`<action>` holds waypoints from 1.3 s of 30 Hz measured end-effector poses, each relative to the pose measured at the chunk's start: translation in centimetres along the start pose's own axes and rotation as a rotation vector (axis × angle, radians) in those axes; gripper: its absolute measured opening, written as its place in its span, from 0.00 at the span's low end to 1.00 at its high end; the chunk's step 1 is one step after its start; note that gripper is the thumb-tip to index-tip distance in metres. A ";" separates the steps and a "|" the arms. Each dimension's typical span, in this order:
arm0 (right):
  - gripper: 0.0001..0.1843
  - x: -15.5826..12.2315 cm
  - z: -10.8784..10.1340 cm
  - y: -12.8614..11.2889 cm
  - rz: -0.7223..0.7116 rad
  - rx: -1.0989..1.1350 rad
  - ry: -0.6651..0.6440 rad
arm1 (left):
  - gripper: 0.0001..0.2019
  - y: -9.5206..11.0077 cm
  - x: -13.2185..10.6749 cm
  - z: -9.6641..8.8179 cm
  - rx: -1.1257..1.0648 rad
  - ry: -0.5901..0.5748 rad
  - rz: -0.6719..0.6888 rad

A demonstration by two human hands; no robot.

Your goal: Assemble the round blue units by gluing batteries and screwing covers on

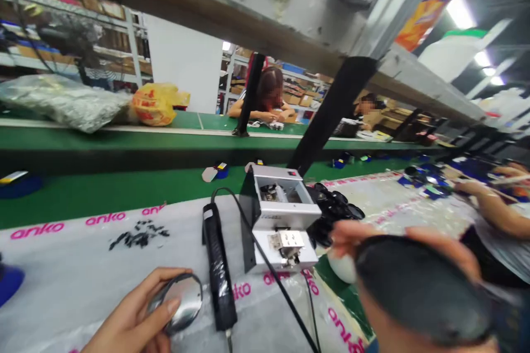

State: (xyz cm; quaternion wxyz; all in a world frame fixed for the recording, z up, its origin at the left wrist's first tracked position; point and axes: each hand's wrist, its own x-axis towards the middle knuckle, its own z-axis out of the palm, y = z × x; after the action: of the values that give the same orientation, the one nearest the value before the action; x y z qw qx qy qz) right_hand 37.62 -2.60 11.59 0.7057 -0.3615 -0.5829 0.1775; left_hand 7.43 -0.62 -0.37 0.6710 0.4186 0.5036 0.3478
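My left hand (pixel 130 317) at the bottom left grips a small round silver mirror-like disc (pixel 182 300), thumb across its face. At the bottom right, my right hand (pixel 414 253) holds a dark rounded part (pixel 418 287), blurred and close to the camera, fingers curled over its top edge. A black electric screwdriver (pixel 218 270) lies on the plastic sheet between the hands, its cable running toward me. Just behind stands a small white and grey screw feeder box (pixel 279 215).
A clear plastic sheet (pixel 74 281) printed with pink "anko" covers the bench. A small heap of dark screws (pixel 138 236) lies at the left, black parts (pixel 335 207) beside the box. A green conveyor (pixel 103 187) runs behind. Another person's arm (pixel 492 207) works at the right; others sit across.
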 end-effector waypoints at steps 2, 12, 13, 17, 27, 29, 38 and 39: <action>0.31 -2.5 3.7 0.4 0.108 0.071 -0.389 | 0.31 0.6 -0.4 0.1 -0.027 -0.035 -0.001; 0.30 -9.3 6.9 5.8 0.187 -0.161 -0.751 | 0.17 1.6 -1.1 0.0 -0.013 -0.125 -0.008; 0.30 -9.5 6.8 6.0 0.189 -0.162 -0.744 | 0.17 1.5 -1.1 0.0 -0.012 -0.128 -0.011; 0.33 -9.7 6.8 6.4 0.168 -0.138 -0.719 | 0.15 1.4 -1.1 -0.1 -0.020 -0.134 -0.023; 0.31 -9.0 7.0 6.1 0.061 -0.207 -0.832 | 0.13 1.5 -1.3 0.0 -0.053 -0.144 -0.037; 0.34 -8.9 7.1 5.9 0.066 -0.228 -0.818 | 0.13 1.6 -1.3 0.0 -0.045 -0.136 -0.045; 0.37 -8.8 7.3 5.9 0.053 -0.270 -0.809 | 0.14 1.6 -1.4 0.0 -0.025 -0.123 -0.053; 0.37 -8.6 7.4 5.9 0.042 -0.284 -0.824 | 0.14 1.6 -1.4 0.1 -0.019 -0.120 -0.051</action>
State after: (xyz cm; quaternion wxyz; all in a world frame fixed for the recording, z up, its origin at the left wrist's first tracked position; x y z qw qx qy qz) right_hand 29.38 -2.20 1.82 0.3536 -0.3656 -0.8270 0.2394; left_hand 7.07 -1.26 1.63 0.7126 0.4192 0.4695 0.3098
